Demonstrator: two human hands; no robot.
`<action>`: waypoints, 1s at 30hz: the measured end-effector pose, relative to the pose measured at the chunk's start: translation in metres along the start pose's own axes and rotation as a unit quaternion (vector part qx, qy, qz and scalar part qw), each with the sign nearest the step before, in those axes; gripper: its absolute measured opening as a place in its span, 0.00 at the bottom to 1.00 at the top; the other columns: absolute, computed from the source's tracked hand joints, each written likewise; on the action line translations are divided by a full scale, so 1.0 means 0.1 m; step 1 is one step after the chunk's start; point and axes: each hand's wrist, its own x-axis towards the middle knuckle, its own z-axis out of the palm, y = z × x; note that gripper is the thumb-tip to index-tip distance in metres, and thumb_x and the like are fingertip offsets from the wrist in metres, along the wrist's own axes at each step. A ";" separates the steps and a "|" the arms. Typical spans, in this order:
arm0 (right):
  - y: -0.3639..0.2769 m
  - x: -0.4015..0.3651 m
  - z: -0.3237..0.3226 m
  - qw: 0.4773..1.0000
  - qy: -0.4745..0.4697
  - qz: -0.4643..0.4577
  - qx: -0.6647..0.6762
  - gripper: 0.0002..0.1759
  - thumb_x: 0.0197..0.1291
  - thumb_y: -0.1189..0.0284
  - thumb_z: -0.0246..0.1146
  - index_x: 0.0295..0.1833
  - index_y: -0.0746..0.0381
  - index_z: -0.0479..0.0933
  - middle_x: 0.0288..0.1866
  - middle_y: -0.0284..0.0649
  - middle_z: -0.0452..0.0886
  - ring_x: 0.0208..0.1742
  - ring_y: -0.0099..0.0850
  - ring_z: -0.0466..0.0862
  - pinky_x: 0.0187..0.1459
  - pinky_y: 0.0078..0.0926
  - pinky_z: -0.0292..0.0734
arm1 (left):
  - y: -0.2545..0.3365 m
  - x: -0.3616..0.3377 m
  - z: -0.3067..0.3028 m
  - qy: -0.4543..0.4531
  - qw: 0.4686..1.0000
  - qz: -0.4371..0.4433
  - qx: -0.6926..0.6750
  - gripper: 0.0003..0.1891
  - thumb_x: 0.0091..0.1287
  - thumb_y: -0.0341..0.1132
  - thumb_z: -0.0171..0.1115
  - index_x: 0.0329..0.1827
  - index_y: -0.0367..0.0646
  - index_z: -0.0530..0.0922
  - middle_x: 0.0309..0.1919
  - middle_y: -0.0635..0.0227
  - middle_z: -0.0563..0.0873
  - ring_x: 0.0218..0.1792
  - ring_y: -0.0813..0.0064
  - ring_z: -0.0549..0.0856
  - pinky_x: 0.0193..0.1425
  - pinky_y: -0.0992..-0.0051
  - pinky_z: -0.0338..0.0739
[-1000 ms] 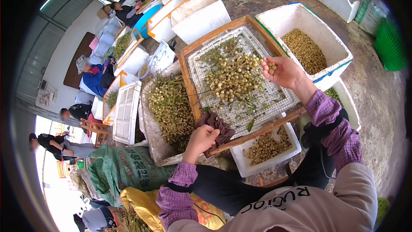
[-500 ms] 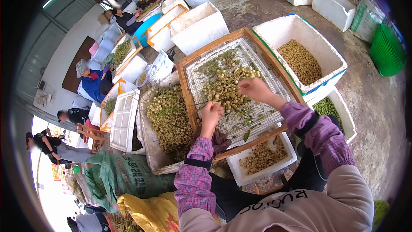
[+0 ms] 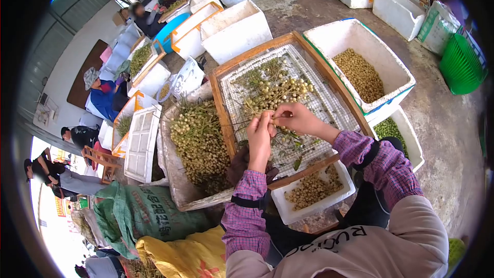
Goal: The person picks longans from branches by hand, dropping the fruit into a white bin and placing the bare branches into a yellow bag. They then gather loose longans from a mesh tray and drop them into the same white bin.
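A wood-framed wire-mesh screen (image 3: 337, 108) lies in front of me, bearing a heap of small round pale fruit on thin stems (image 3: 280, 90) with loose leaves. Over its near part, my left hand (image 3: 260, 136) is closed in a pinch on a fruit stem. My right hand (image 3: 298, 119) meets it from the right, thumb and forefinger pressed together at the left fingertips; what they pinch is too small to make out. Under the screen's near edge stands a shallow white foam box (image 3: 337, 196) with loose fruit. A dark cloth (image 3: 239, 167) lies by my left wrist.
Left of the screen, a foam box (image 3: 177, 195) holds stemmed fruit. To the right are a foam box (image 3: 396, 80) of loose tan fruit and another with green fruit (image 3: 389, 129). Sacks (image 3: 149, 213) lie at lower left. Several people work farther off; a green basket (image 3: 460, 64) stands right.
My left hand has moved up and right. My right hand has moved down, and the two now meet at the fingertips. The view has shifted slightly.
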 end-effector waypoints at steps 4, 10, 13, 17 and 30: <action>0.02 0.04 -0.10 0.911 -0.044 0.177 0.371 0.11 0.64 0.68 0.63 0.44 0.66 0.79 0.39 0.34 0.82 0.39 0.24 0.80 0.43 0.23 0.75 | 0.21 -0.05 -0.13 -0.032 0.999 0.011 0.014 0.13 0.76 0.39 0.50 0.41 0.38 0.76 0.27 0.73 0.73 0.23 0.84 0.69 0.26 0.79 0.65; 0.00 0.00 -0.11 0.968 -0.125 -0.001 0.218 0.10 0.64 0.75 0.62 0.49 0.68 0.79 0.40 0.36 0.83 0.41 0.24 0.82 0.47 0.25 0.78 | 0.30 -0.14 -0.13 -0.036 0.994 0.026 0.101 0.15 0.77 0.43 0.48 0.39 0.39 0.74 0.26 0.72 0.73 0.23 0.82 0.71 0.25 0.79 0.69; -0.01 -0.01 -0.08 0.972 -0.116 -0.009 0.207 0.08 0.61 0.76 0.65 0.44 0.68 0.81 0.35 0.34 0.84 0.37 0.23 0.82 0.43 0.25 0.79 | 0.30 -0.16 -0.09 -0.064 0.980 0.035 0.185 0.17 0.77 0.44 0.48 0.40 0.39 0.74 0.25 0.70 0.74 0.23 0.81 0.74 0.24 0.78 0.72; -0.16 -0.07 -0.11 0.990 -0.062 -0.118 -0.053 0.06 0.58 0.77 0.66 0.40 0.68 0.82 0.33 0.34 0.84 0.37 0.21 0.82 0.41 0.23 0.78 | 0.23 -0.12 -0.17 -0.063 0.966 0.012 0.252 0.17 0.77 0.45 0.47 0.40 0.38 0.73 0.26 0.68 0.76 0.24 0.79 0.79 0.23 0.77 0.78; 0.04 0.02 -0.19 0.905 0.011 0.093 0.414 0.07 0.63 0.77 0.62 0.46 0.66 0.78 0.41 0.42 0.84 0.34 0.26 0.84 0.39 0.23 0.82 | 0.28 -0.13 -0.19 -0.084 0.972 0.043 0.215 0.17 0.78 0.43 0.45 0.33 0.41 0.70 0.27 0.67 0.76 0.20 0.79 0.77 0.24 0.79 0.73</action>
